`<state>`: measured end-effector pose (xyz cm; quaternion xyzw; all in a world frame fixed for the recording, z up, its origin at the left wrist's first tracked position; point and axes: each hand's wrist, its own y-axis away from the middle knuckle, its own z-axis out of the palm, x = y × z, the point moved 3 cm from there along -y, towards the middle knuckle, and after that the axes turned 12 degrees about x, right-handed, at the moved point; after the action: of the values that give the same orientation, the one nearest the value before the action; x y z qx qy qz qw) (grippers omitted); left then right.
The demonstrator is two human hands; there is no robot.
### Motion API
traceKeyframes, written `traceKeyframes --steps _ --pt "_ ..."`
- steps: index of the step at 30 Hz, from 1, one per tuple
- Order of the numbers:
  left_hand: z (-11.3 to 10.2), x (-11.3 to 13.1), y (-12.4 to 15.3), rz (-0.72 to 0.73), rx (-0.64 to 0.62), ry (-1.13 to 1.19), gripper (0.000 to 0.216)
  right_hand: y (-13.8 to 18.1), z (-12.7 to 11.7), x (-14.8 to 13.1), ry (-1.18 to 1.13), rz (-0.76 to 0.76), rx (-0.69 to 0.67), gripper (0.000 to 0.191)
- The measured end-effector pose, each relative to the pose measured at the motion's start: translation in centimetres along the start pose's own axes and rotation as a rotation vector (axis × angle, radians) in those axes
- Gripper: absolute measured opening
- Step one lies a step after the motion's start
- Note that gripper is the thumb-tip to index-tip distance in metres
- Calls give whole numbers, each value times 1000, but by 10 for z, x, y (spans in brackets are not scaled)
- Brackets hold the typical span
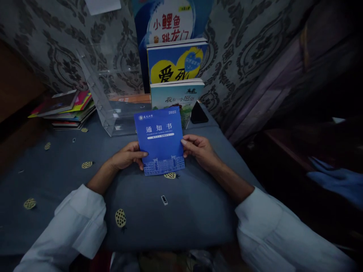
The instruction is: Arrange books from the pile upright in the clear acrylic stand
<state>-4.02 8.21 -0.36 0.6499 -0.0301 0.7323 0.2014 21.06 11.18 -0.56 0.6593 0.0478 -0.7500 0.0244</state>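
Observation:
A thin blue booklet (160, 145) with white lettering and "2022" on its cover is held up in front of me, slightly tilted. My left hand (129, 155) pinches its left edge, thumb on the cover and fingers behind. On the opposite edge, my right hand (200, 149) grips it the same way. Just behind the booklet rises a clear acrylic tiered stand (109, 117). In its right column are a green-and-blue book (177, 94), a blue book with yellow hearts (154, 58) and a tall blue picture book (143, 22). The stand's left column shows no books.
A stack of booklets and folders (65, 107) lies left of the stand. A dark triangular object (199, 112) sits at its right. The grey-blue cloth (181, 219) covers the table, whose right edge drops toward a dark area with a light blue cloth (337, 179). Patterned wallpaper (241, 41) is behind.

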Motion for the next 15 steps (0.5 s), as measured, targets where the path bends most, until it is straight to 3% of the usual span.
traceKeyframes --steps 9,15 --pt "5 9 -3 145 166 -71 37 1 -6 -9 52 -133 97 38" --pt "15 21 -2 329 294 -140 30 3 -9 -17 148 -257 190 39"
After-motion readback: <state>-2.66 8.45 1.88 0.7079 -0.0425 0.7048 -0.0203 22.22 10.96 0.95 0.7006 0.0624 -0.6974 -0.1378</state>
